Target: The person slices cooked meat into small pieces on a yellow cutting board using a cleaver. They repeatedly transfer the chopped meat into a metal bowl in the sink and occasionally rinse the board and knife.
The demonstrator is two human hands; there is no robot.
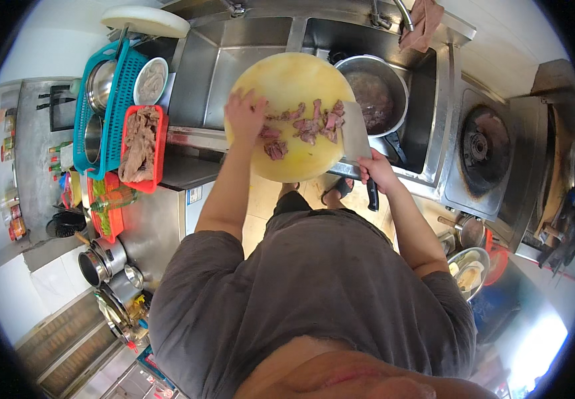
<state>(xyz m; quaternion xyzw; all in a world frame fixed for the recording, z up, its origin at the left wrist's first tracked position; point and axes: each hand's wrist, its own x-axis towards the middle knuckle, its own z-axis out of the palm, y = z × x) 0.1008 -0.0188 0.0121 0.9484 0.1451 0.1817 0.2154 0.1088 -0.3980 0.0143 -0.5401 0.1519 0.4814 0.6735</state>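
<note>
A round yellow cutting board [292, 167] lies across the sink front, with chopped meat pieces [310, 127] spread over its middle and right side. My right hand [380, 172] grips a cleaver [356, 130] near the base of its black handle. Its broad blade lies at the board's right edge, beside the meat. Over the left part of the board is my left hand [245, 113], its fingers by small meat scraps; whether they hold any cannot be made out. A metal pot [405, 107] with meat in murky liquid stands in the right sink basin, just beyond the blade.
Left of the sink [202, 75] are a red basket of meat [140, 144], a bowl of pale food [150, 82] and a teal basket [120, 90] with metal pots. A brown cloth [422, 25] hangs by the faucet. At right is a stove burner [482, 144].
</note>
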